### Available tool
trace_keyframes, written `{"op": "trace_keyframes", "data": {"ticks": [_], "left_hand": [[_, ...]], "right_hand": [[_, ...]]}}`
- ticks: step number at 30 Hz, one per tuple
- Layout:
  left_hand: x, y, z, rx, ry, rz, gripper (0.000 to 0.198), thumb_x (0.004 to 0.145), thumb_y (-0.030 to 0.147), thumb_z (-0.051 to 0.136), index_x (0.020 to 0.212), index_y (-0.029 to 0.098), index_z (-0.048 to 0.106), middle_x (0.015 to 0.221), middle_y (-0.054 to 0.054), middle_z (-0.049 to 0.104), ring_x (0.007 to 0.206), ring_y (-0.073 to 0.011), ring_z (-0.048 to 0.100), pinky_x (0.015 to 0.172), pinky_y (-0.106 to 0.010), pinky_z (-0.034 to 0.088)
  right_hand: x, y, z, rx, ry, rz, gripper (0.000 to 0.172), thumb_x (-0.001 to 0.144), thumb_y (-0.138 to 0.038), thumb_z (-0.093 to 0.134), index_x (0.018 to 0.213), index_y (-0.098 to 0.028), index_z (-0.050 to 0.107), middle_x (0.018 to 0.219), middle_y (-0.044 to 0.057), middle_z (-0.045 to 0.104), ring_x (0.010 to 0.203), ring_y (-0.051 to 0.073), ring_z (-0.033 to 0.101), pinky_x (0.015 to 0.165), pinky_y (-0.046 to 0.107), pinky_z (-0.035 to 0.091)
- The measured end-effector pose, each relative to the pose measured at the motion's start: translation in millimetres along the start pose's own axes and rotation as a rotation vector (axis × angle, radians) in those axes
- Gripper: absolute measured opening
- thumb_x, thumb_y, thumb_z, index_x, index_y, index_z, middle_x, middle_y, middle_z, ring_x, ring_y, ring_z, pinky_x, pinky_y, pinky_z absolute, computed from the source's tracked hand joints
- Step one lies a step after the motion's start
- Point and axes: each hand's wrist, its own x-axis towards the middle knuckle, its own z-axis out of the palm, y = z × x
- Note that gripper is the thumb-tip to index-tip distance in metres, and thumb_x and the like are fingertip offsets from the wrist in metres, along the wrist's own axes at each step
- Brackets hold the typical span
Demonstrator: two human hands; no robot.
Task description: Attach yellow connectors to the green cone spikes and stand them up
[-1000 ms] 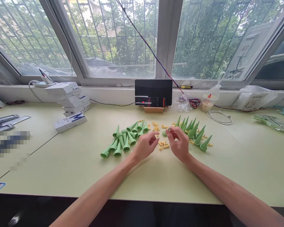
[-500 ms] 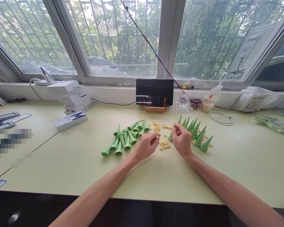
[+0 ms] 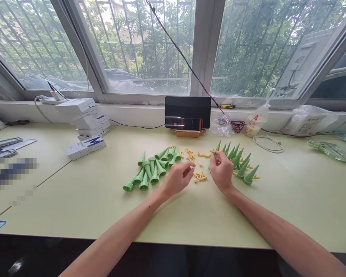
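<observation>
My right hand is closed, thumb and fingers pinched round the tip of a green cone-shaped cap that they mostly hide. Beside it, several green cone caps stand in slanting rows, points up, with small yellow pieces at their bases. My left hand hovers over the table with fingers curled together; whether anything sits between them is hidden. To its left lies a heap of green cone caps, many on their sides with ribbed open ends showing. Small yellow plastic pieces lie scattered between my hands.
A dark tablet leans on a small brown stand at the back. White boxes are stacked at the left. A bagged cup, a coiled white cable and plastic packages lie at the right.
My right hand has shifted very slightly, and the cap beneath it shows less than before. My left hand keeps its place and curled shape.
</observation>
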Motion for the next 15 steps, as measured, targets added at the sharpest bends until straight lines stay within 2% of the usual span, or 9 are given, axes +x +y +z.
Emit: {"op": "trace_keyframes", "data": {"ticks": [6, 11, 15], "left_hand": [[0, 1, -0.7, -0.014, -0.01, -0.014, 0.018, 0.092, 0.025, 0.048, 0.096, 0.018, 0.064, 0.064, 0.002, 0.058, 0.055, -0.0092, 0.049, 0.056, -0.021, 0.042], [0, 2, -0.5, -0.017, -0.014, -0.013, 0.018, 0.092, 0.023, 0.048, 0.096, 0.018, 0.065, 0.063, 0.002, 0.058, 0.054, -0.009, 0.049, 0.056, -0.021, 0.042], [0, 2, 0.3, -0.008, -0.009, -0.006, 0.018, 0.092, 0.023, 0.048, 0.096, 0.018, 0.065, 0.064, 0.002, 0.058, 0.054, -0.0088, 0.049, 0.056, -0.021, 0.041]], "right_hand": [[-2, -3, -3, 0.075, -0.04, 0.019, 0.03, 0.096, -0.037, 0.045, 0.108, -0.016, 0.061, 0.049, -0.003, 0.057, 0.038, 0.017, 0.057, 0.05, 0.029, 0.046], [-3, -8, -5, 0.064, -0.033, 0.003, 0.034, 0.095, -0.035, 0.046, 0.12, -0.015, 0.056, 0.058, -0.002, 0.064, 0.04, 0.016, 0.058, 0.051, 0.029, 0.047], [-5, -11, -4, 0.063, -0.063, -0.022, 0.032, 0.093, -0.033, 0.047, 0.119, -0.017, 0.055, 0.065, -0.002, 0.065, 0.046, 0.015, 0.06, 0.052, 0.027, 0.047]]}}
